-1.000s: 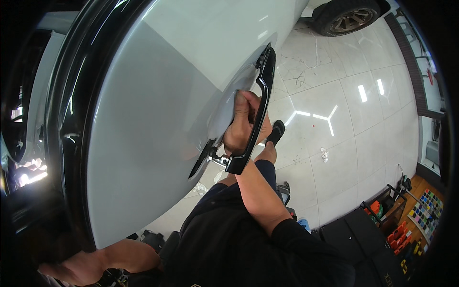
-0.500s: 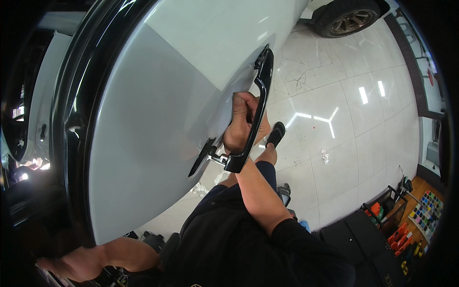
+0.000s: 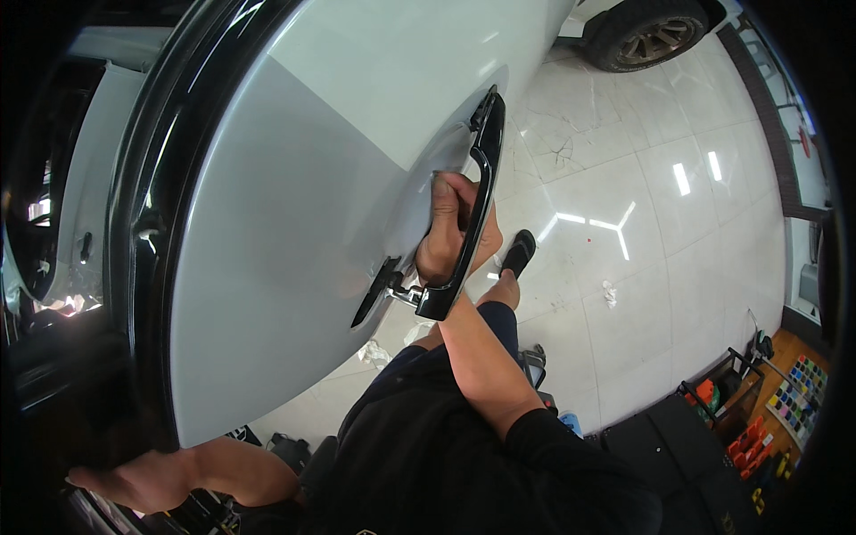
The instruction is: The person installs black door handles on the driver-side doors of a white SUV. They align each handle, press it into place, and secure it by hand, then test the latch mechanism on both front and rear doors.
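Note:
My right hand (image 3: 450,227) is in the gap behind a glossy black door handle (image 3: 484,169), close against the car door's recess. Its thumb and fingers are pinched together at the panel; what they hold, if anything, is too small or hidden. The handle stands out from the door at its lower end, where a shiny metal link (image 3: 408,292) shows. The pale grey car door (image 3: 267,232) has a lighter area with a straight-edged corner above the handle. My left hand (image 3: 134,481) is by the door's dark lower-left edge, a digit stretched out, part of it in shadow.
A car wheel (image 3: 651,40) stands at the top right on the glossy tiled floor (image 3: 624,312). Crumpled white scraps (image 3: 610,292) lie there. At the lower right are a black case (image 3: 669,446), orange tools (image 3: 749,441) and a board of coloured squares (image 3: 798,392).
The view has shifted slightly, so the door appears a little to the right at its left edge. My right hand keeps its pinch behind the handle; my left hand stays by the door edge.

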Available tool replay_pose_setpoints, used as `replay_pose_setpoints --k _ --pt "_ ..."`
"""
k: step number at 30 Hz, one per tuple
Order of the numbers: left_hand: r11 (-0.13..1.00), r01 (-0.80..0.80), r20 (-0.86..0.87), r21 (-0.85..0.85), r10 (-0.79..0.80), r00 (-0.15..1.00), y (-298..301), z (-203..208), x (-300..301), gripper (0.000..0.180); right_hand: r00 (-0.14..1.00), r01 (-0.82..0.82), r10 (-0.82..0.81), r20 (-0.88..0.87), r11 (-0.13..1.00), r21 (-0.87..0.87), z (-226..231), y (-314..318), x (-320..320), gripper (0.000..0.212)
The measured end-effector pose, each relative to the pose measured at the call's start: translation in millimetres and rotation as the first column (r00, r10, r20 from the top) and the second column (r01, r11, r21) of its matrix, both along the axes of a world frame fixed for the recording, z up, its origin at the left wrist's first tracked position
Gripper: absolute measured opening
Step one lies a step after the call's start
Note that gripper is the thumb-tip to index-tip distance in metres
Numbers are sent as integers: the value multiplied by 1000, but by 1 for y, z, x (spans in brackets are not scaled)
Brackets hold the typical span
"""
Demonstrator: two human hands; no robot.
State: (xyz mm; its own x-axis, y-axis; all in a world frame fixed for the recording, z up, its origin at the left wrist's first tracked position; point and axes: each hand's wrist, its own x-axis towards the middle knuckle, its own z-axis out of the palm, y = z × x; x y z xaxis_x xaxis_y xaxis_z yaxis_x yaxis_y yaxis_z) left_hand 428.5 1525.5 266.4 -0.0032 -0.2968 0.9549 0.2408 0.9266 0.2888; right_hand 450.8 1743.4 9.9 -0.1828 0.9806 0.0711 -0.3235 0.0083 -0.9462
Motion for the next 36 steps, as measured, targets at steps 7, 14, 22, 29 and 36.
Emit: replay_pose_setpoints --k 7,14,22,29,36 --pt "993 115 -42 -28 -116 992 -10 -5 0 29 997 -47 47 56 999 -3 4 2 6 7" --pt "992 97 -19 78 -96 995 13 -4 4 29 999 -16 17 34 999 -34 1 -2 3 6" --pt "995 93 -53 -43 -95 994 -9 -3 2 27 997 -42 45 69 998 -48 4 -1 5 8" --pt "992 122 -37 22 -121 992 1 -4 4 26 1000 14 -13 14 999 -30 -1 -3 3 7" --pt "994 101 -34 -42 -102 994 -14 -4 4 27 999 -11 12 42 1000 -28 -1 -3 5 6"
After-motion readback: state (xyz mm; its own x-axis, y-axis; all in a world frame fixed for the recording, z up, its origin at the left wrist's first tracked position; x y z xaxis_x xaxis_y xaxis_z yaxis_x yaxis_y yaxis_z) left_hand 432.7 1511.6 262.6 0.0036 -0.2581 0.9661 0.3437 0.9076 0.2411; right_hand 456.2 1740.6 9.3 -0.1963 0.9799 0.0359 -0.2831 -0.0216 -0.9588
